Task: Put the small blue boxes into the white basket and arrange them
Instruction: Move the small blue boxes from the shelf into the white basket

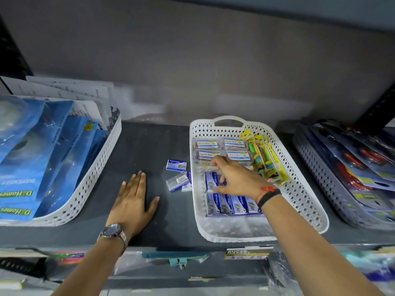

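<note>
Blue small boxes [213,180] lie under the right hand [235,178], its grip loosely curled on one of them inside the white basket [307,201] toward the shelf's [149,146] right end, while the left hand [132,199] rests flat, grip apart, beside loose boxes [178,175] outside the basket's left wall.

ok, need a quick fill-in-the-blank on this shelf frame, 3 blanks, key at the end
1. The left hand lies flat on the dark ____.
2. The right hand reaches into the white perforated plastic ____.
3. The loose small blue boxes on the shelf lie to the ____ of the basket.

Missing words: shelf; basket; left
</note>
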The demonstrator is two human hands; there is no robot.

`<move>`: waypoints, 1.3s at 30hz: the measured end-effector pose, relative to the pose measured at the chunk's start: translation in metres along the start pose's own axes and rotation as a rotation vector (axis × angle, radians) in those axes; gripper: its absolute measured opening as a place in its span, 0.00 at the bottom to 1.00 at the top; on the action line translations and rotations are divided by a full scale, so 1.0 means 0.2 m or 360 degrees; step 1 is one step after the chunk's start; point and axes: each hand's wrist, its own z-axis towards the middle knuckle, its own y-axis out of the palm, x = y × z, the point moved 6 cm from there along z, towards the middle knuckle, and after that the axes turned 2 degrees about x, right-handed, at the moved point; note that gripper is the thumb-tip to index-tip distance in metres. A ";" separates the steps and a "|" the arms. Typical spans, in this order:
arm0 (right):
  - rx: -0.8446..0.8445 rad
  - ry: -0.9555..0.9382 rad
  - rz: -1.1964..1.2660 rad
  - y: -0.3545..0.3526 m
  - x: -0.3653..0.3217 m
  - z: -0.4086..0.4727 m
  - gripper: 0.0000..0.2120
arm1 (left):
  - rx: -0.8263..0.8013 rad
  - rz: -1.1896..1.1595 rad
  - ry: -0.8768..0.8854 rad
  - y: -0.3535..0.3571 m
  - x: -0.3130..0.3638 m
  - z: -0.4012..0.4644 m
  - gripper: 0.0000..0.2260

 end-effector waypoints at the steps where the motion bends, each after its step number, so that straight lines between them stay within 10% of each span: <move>1: 0.0056 -0.0004 -0.0042 -0.04 -0.01 0.00 0.20 | -0.0010 -0.0003 0.0002 0.00 0.00 0.00 0.31; 5: 0.0370 -0.0268 -0.0154 -0.14 -0.23 0.08 0.12 | -0.0058 -0.0001 0.0011 0.00 0.00 0.01 0.30; 15: -0.0246 -0.0358 -0.0831 0.21 -0.47 0.36 0.20 | -0.0012 -0.0149 0.0038 -0.01 0.00 0.01 0.30; 28: 0.0043 0.0305 0.2068 -0.21 0.00 -0.04 0.11 | -0.0003 -0.0135 0.0048 -0.01 0.00 0.01 0.29; 39: 0.0150 0.0749 0.1163 -0.08 0.24 -0.03 0.08 | -0.0020 -0.0116 0.0020 -0.02 0.01 0.00 0.28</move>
